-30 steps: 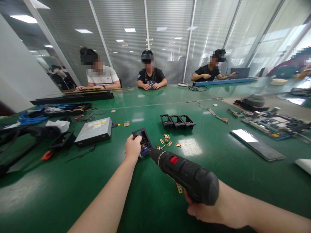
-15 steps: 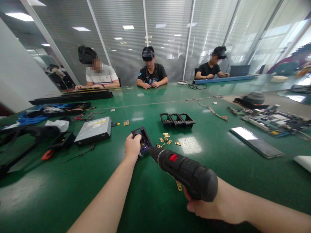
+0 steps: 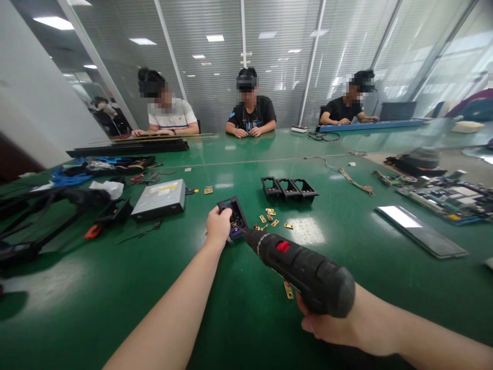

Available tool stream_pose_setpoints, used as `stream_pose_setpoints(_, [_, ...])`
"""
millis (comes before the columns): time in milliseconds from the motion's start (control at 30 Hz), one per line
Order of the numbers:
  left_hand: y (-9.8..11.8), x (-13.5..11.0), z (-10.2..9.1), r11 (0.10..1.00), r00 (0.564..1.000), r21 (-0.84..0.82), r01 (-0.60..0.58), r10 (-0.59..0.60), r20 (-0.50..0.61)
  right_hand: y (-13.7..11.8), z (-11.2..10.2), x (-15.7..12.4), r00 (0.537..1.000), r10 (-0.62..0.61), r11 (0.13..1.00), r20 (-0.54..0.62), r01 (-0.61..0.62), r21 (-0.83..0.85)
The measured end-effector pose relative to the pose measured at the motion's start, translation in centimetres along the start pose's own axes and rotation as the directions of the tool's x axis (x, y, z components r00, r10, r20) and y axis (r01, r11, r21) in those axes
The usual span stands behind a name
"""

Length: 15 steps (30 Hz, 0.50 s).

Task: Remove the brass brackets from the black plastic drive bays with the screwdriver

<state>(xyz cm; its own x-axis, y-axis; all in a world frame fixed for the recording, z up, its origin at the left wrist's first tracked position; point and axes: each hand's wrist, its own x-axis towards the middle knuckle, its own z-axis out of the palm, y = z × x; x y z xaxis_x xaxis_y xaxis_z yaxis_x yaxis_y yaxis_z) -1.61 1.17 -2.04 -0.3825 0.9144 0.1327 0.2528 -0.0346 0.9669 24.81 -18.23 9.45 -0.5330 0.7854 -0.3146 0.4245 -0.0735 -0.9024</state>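
Observation:
My left hand (image 3: 219, 224) grips the left side of a black plastic frame (image 3: 240, 211), its thumb over the near rim. Small brass-coloured parts show inside the frame. Wrapped round the handle of a black cordless screwdriver (image 3: 304, 270) with a red switch is my right hand (image 3: 327, 321). The tool's bit points left into the frame; whether it touches a screw I cannot make out. Several small brass plates (image 3: 275, 223) lie just right of the frame. Another brass plate (image 3: 288, 290) is on the table below the screwdriver.
Three joined black frames (image 3: 288, 188) stand beyond the brass plates. To the left are a silver disc drive (image 3: 159, 199) and a black frame with an orange clip (image 3: 93, 232). A phone-like slab (image 3: 419, 231) and a circuit board (image 3: 454, 195) lie right. Three people sit across the green table (image 3: 231, 334).
The whole view has shifted, so everything sits further right in the picture. Both hands keep their holds, and the screwdriver's tip stays at the frame.

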Motion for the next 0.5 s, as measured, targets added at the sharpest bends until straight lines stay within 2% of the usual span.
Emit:
stream_pose_setpoints(133, [-0.12, 0.06, -0.04, 1.0, 1.0, -0.003, 0.006, -0.006, 0.005, -0.05, -0.16, 0.04, 0.998, -0.049, 0.998, 0.029, 0.048, 0.044])
stream_pose_setpoints(300, [-0.02, 0.01, -0.02, 1.0, 1.0, -0.012, 0.007, -0.006, 0.006, -0.48, -0.15, -0.04, 0.992, -0.125, 0.992, 0.024, 0.124, 0.016])
stream_pose_setpoints(500, [0.21, -0.17, 0.05, 1.0, 1.0, -0.026, 0.007, -0.006, 0.005, -0.01, 0.09, -0.06, 0.999, -0.035, 0.999, -0.008, 0.035, -0.02])
